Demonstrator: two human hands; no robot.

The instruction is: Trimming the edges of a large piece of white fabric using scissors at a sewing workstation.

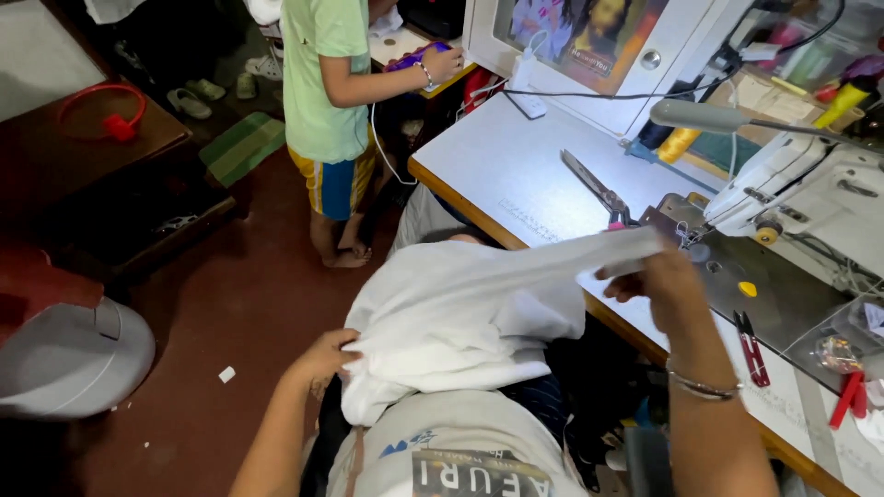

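Observation:
A piece of white cloth (pixel 456 308) is stretched over my lap and up to the sewing table. My left hand (pixel 324 357) grips its bunched lower edge at the left. My right hand (pixel 656 273) pinches its upper strip, drawn out toward the needle area of a white sewing machine (pixel 792 189). The strip's end lies close to the presser foot (pixel 689 235) on the grey metal plate (pixel 764 290).
Large scissors (pixel 594 189) lie on the white tabletop (pixel 497 156). Red snips (pixel 750 345) and a red tool (pixel 847 398) rest near the front edge. A person in a green shirt (pixel 322 83) stands at the far left of the table. A grey cap (pixel 69 354) lies on the red floor.

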